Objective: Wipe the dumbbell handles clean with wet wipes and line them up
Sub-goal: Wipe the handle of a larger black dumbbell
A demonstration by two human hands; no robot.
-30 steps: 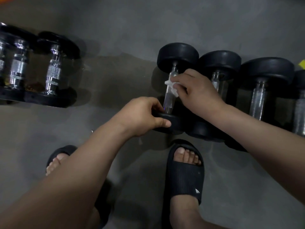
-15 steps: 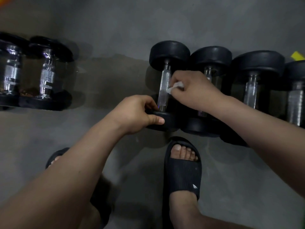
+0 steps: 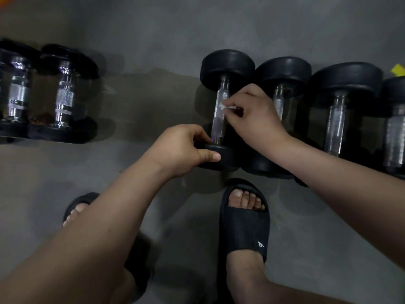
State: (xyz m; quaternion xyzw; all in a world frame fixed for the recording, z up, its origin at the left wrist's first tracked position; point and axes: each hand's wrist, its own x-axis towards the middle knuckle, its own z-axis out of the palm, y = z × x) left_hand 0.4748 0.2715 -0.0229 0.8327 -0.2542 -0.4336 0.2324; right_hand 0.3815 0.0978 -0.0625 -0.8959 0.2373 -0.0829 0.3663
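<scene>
**Two hands on one dumbbell**

The dumbbell (image 3: pixel 228 66) lies on the grey floor (image 3: pixel 142 106), at the left end of a row. It has black round ends and a shiny handle (image 3: pixel 217 128). The left hand (image 3: pixel 182 150) grips its near end. The right hand (image 3: pixel 254 115) pinches a white wipe (image 3: pixel 225 107) on the handle. Open floor spreads to its left; the next dumbbell (image 3: pixel 283 71) sits just beside its right.
</scene>
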